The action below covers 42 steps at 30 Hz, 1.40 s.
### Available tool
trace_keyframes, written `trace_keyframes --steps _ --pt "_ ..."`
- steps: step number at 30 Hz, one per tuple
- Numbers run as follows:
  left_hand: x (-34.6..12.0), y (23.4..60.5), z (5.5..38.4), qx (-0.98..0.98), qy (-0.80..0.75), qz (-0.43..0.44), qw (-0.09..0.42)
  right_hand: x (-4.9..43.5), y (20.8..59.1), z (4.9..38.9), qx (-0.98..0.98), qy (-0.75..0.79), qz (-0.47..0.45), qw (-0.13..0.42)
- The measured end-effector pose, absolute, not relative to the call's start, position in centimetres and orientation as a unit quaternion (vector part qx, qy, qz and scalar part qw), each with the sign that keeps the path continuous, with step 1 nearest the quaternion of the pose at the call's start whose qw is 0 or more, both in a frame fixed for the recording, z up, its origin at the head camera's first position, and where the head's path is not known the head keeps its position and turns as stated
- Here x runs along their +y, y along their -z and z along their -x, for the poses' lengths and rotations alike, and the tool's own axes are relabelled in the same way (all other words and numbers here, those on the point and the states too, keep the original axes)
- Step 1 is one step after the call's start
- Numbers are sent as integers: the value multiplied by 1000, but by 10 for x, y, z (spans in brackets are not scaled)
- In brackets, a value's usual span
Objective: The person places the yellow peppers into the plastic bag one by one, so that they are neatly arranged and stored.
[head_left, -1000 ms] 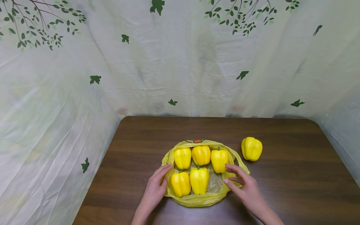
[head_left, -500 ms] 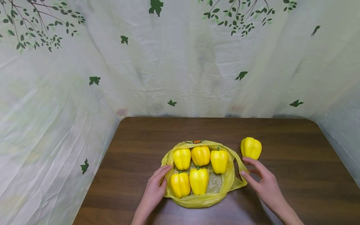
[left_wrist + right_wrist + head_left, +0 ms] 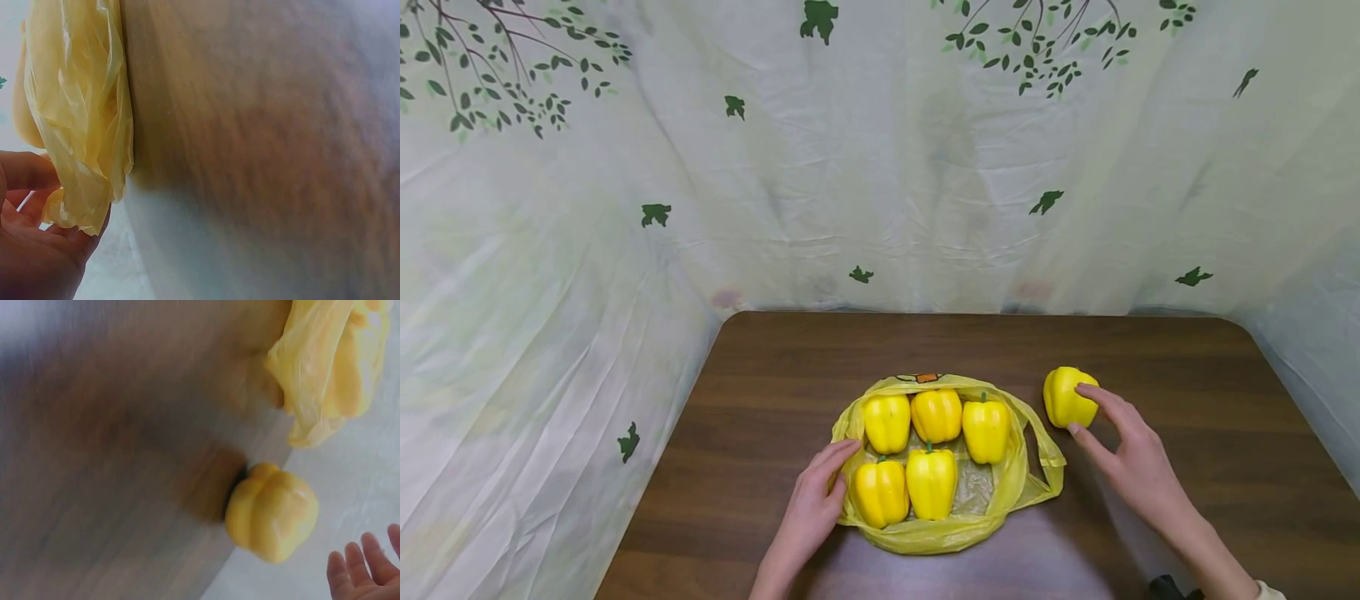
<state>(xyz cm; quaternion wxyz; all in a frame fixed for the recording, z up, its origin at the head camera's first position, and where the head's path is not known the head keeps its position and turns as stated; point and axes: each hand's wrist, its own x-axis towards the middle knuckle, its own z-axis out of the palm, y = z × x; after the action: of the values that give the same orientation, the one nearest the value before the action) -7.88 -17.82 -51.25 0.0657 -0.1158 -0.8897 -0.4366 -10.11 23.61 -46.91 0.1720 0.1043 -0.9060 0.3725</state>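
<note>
A yellow plastic bag lies spread open on the table, with several yellow bell peppers inside. At its left rim, my left hand holds the plastic between thumb and fingers; the left wrist view shows the bag's edge within the hand's curve. One loose bell pepper sits beyond the bag's right side. Beside it is my right hand, fingers extended and thumb apart, its tips overlapping the pepper in the head view. The right wrist view shows a gap between these fingers and the pepper.
The dark wooden table has rounded far corners. Behind and beside it hangs a pale curtain with leaf prints. The bag's loose handle points right, toward the right hand. A black object shows at the bottom edge near the right forearm.
My right hand has left the bag's right rim and moved right and away from me to the loose bell pepper. The left hand has stayed at the left rim.
</note>
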Motion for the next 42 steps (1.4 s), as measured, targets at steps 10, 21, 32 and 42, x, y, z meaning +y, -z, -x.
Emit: trace_keyframes --steps 10,21,32,42 --pt "-178 510 80 -889 439 118 62 247 473 121 -910 -362 -115 164" --pt "-177 510 79 -892 434 111 56 256 485 138 -922 -352 -101 126" --pt "-177 510 79 -891 437 111 54 262 498 148 -911 -405 -48 65" --pt "-179 512 77 -892 433 115 60 263 508 156 -900 -435 -15 15"
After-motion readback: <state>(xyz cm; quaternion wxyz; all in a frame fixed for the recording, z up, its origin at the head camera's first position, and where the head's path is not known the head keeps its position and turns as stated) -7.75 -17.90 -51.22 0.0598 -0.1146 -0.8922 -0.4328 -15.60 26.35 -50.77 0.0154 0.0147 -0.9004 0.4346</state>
